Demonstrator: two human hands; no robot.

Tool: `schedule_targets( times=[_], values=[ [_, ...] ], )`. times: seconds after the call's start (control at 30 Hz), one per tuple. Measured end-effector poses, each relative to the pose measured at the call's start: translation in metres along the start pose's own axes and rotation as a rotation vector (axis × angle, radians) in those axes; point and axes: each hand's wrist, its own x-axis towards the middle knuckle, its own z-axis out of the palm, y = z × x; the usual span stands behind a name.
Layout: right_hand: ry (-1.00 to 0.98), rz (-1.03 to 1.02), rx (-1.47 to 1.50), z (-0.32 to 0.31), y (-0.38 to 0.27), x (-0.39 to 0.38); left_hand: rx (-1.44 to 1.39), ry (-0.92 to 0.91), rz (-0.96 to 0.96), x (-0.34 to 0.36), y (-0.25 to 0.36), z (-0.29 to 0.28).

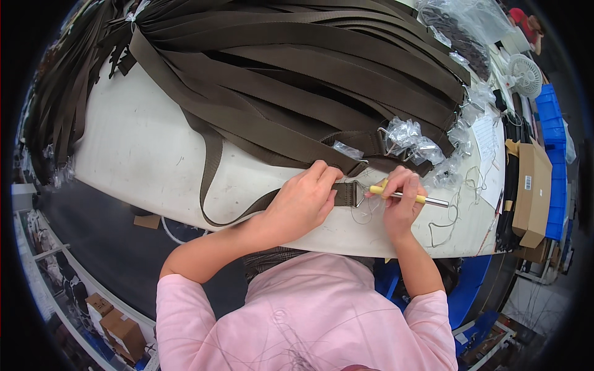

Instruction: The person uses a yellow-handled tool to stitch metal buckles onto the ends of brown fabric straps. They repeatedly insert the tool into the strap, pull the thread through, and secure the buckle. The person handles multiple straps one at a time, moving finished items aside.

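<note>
My left hand (pixel 304 196) presses its closed fingers on a dark brown webbing strap (pixel 213 159), close to the strap's stitched end. A metal ring (pixel 360 193) is fixed at that end, next to my right hand. In my right hand (pixel 403 201) is a slim pen-like tool (pixel 438 201) with yellow parts and a silver shaft, lying across the fingers; its exact kind cannot be made out. Fine loose thread hangs between the ring and my right fingers. Just beyond my left fingertips lies another strap end with a metal buckle (pixel 357 168), partly under clear plastic.
A large bundle of brown straps (pixel 297 68) covers the far part of the white table (pixel 142 136). Clear plastic wraps (pixel 411 139) cover several metal fittings. Loose thread (pixel 455 216) lies to the right. Further right are a cardboard box (pixel 531 191), blue bins (pixel 555 154) and a small fan (pixel 525 75).
</note>
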Motion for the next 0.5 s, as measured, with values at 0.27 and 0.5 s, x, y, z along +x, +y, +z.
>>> schedule_targets(
  times=[0.27,0.5],
  values=[
    [0.086,0.191,0.179,0.003,0.006,0.006,0.060,-0.084,-0.154,0.020,0.002,0.014],
    [-0.033,0.250,0.027,0.002,0.003,-0.002,-0.031,-0.101,-0.212,0.029,-0.002,0.009]
  ],
)
